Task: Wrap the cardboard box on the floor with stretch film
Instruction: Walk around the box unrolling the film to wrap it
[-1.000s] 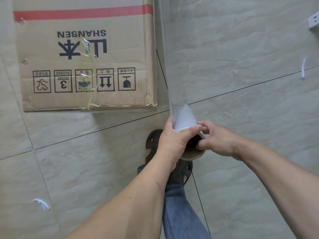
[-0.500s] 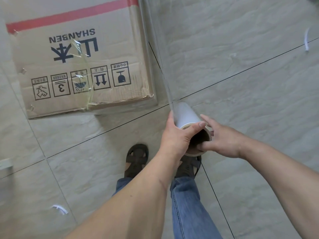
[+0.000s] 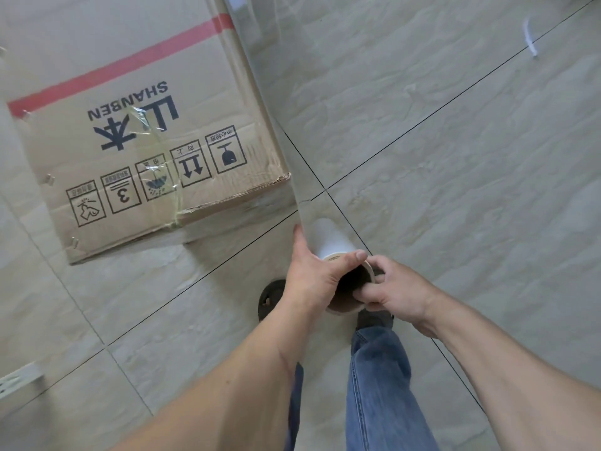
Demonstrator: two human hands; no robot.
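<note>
A brown cardboard box [image 3: 136, 131] with a red stripe and black printed symbols stands on the tiled floor at the upper left. A roll of stretch film [image 3: 331, 242] is held upright in front of me, its cardboard core end facing the camera. My left hand [image 3: 317, 271] grips the roll from the left, thumb across the rim. My right hand [image 3: 393, 291] holds the core's near end with fingers hooked inside. A clear sheet of film [image 3: 260, 76] runs taut from the roll up along the box's right side.
Beige floor tiles with dark grout lines [image 3: 422, 118] surround the box. My legs in blue jeans [image 3: 380, 379] and dark sandals [image 3: 270, 297] stand below the roll. A white scrap [image 3: 530, 40] lies at the upper right; a white slotted piece [image 3: 18, 380] lies at the left edge.
The view has swung so the box appears rotated and further left. My feet have stepped and the roll has travelled with both hands around the box's corner, film still stretched.
</note>
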